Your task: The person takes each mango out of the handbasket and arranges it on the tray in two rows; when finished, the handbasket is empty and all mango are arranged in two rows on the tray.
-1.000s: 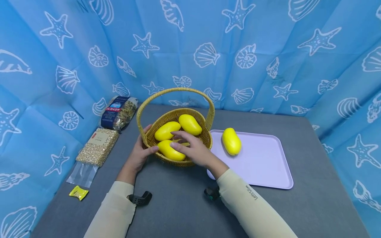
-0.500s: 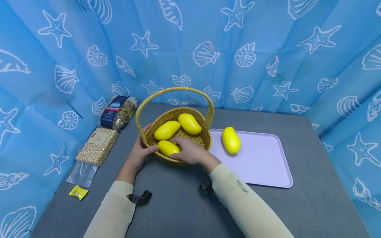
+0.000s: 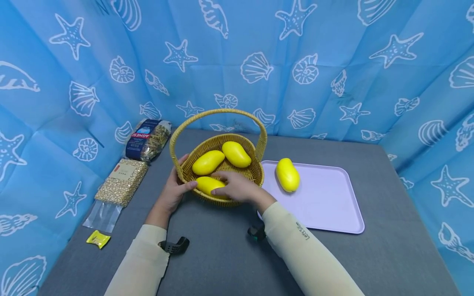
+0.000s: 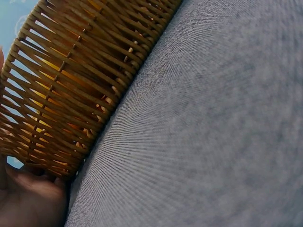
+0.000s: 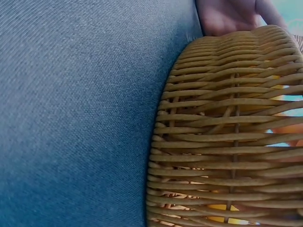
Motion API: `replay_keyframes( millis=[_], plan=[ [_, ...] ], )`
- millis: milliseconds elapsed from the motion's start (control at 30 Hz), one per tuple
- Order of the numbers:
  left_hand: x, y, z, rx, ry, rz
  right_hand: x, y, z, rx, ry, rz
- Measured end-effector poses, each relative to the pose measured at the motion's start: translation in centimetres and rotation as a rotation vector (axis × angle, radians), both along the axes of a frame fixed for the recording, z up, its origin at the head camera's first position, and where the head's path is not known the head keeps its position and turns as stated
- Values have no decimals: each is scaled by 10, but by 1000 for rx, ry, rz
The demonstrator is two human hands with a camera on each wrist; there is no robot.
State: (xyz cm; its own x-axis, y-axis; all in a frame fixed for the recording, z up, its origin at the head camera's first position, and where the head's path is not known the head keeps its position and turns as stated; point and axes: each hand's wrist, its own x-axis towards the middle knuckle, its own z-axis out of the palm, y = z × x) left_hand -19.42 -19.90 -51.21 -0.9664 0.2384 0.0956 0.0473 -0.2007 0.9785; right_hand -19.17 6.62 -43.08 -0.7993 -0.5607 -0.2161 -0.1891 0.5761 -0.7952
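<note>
A woven basket with a tall arched handle stands on the table, holding three yellow mangoes. My left hand holds its left side, thumb at the rim and fingers mostly hidden behind the wall. Inside, my right hand grips the front mango, thumb on the near side and fingers on the far side. Behind it lie the left mango and the rear mango. Both wrist views show mainly the basket's outer weave, and part of my left hand appears low in the left one.
A lilac tray sits right of the basket with one mango at its left end. Along the left are a pasta bag, a bag of pale grains and a small yellow packet. A blue curtain surrounds the table.
My right hand has come down into the basket and taken hold of the front mango, which has shifted slightly. My left hand stays at the basket's side.
</note>
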Motion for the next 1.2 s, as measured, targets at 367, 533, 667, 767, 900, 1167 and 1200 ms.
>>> replay_keyframes(
  millis=[367,533,667,767,900,1167,1200],
  plan=[
    [0,0,0,-2,-2,-3,-2,3,0,-49,-47,-16],
    [-1,-1,-1,-7,15,-1,-4,5,0,-67,-68,-6],
    [-1,-1,-2,-4,15,-6,-3,5,1,-77,-19,-12],
    [-1,-2,-3,-5,10,-7,1,6,1,-76,66,-46],
    [-1,-1,-3,-1,12,-3,8,5,2,-63,175,-107],
    [-1,-2,-5,-13,22,-5,23,12,5,-103,299,-196],
    [-1,-2,-4,-12,26,-5,24,14,5,-110,308,-206]
  ],
)
